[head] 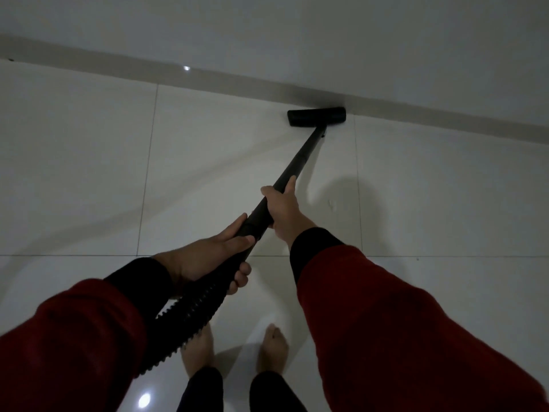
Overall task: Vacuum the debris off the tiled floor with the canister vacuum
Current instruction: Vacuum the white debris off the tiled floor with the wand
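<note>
I hold the long black vacuum wand (292, 168) with both hands; my right hand (282, 208) is closed around the tube further up, with the thumb lying along it toward the floor head; my left hand (208, 260) is closed around the lower end of the tube, just where the black ribbed hose (190, 313) joins it; the two hands are near each other but do not touch. The hose curves down from my left hand, past my left red sleeve (77, 346), in front of my bare feet (273, 349). The wand runs tilted away from me to the black rectangular floor head (316, 116); this head rests flat on the glossy white tiled floor (89, 173), with its right end just beside the pale skirting strip (178, 75) at the bottom of the white wall (297, 31). The canister itself is not visible; debris on the tiles I cannot make out in this dim light.
</note>
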The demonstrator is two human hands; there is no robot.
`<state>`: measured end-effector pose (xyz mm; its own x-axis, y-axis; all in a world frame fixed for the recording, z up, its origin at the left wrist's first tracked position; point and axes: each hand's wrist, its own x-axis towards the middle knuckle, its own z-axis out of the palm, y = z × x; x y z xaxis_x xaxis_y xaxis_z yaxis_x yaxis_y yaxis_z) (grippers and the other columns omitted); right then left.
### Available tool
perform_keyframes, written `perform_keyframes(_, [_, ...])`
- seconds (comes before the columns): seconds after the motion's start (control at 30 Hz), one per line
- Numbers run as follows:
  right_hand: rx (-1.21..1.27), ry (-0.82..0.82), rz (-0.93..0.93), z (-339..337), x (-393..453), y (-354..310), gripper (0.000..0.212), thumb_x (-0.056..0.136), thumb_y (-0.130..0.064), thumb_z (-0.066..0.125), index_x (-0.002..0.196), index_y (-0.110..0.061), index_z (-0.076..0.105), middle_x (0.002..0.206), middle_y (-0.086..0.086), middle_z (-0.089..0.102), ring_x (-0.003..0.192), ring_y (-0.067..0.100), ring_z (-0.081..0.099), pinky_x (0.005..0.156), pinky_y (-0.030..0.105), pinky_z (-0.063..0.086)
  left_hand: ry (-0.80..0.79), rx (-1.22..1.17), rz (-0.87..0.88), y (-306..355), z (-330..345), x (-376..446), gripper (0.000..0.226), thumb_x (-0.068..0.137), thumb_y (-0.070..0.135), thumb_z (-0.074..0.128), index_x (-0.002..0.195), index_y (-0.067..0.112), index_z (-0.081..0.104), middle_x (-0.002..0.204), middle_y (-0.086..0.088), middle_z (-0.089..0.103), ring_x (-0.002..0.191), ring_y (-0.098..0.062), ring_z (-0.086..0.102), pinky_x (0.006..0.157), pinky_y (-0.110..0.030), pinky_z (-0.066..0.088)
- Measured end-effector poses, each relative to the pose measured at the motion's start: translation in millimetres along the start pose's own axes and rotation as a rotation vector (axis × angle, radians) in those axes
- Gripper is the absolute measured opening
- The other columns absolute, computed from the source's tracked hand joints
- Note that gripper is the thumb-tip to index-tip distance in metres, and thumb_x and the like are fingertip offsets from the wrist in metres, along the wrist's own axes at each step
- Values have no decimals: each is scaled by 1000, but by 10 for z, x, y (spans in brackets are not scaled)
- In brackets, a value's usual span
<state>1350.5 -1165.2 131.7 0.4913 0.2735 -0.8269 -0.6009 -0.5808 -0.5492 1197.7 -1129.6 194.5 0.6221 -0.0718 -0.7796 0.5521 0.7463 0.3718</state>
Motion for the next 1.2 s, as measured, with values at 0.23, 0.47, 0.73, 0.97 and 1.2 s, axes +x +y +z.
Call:
perform_keyframes(0.23, [-55, 3, 14, -371, 62, 74, 84, 90, -22, 52, 148, -46, -4, 100, -3, 49, 85, 18, 56, 66, 37, 51, -10, -35, -35, -145, 314, 189, 56, 97, 29, 45, 135, 63, 21, 57, -4, 49, 46, -14, 48, 43, -20, 43])
perform_keyframes(0.47, [-63, 11, 27, -587, -248, 410, 83, 90, -24, 52, 147, -47, -4, 96, -6, 48, 87, 19, 56, 64, 35, 52, -29, -1, -46, -521, 479, 4, 58, 96, 31, 48, 135, 63, 21, 59, -4, 51, 50, -14, 50, 45, -23, 45])
perform_keyframes(0.73, [-13, 67, 47, -582, -847, 1044, 83, 90, -23, 50, 147, -46, -6, 96, -5, 47, 101, 25, 55, 83, 45, 54, -64, 53, -87, -1087, 490, -508, 56, 97, 28, 46, 136, 61, 22, 60, -5, 50, 49, -14, 48, 45, -22, 45])
perform_keyframes(0.97, [15, 100, 54, -427, -1396, 1717, 82, 91, -23, 49, 148, -46, -4, 94, -4, 48, 99, 27, 56, 81, 46, 55, -114, 90, -105, -1760, 354, -1002, 59, 97, 29, 47, 137, 61, 19, 61, -5, 52, 52, -14, 50, 47, -24, 45])
perform_keyframes(1.2, [27, 109, 80, -451, -1716, 2256, 82, 91, -22, 50, 148, -45, -4, 105, 2, 48, 94, 26, 57, 68, 39, 53, -118, 86, -103, -2320, 367, -1228, 60, 96, 28, 48, 138, 60, 18, 61, -5, 52, 52, -14, 50, 47, -23, 46])
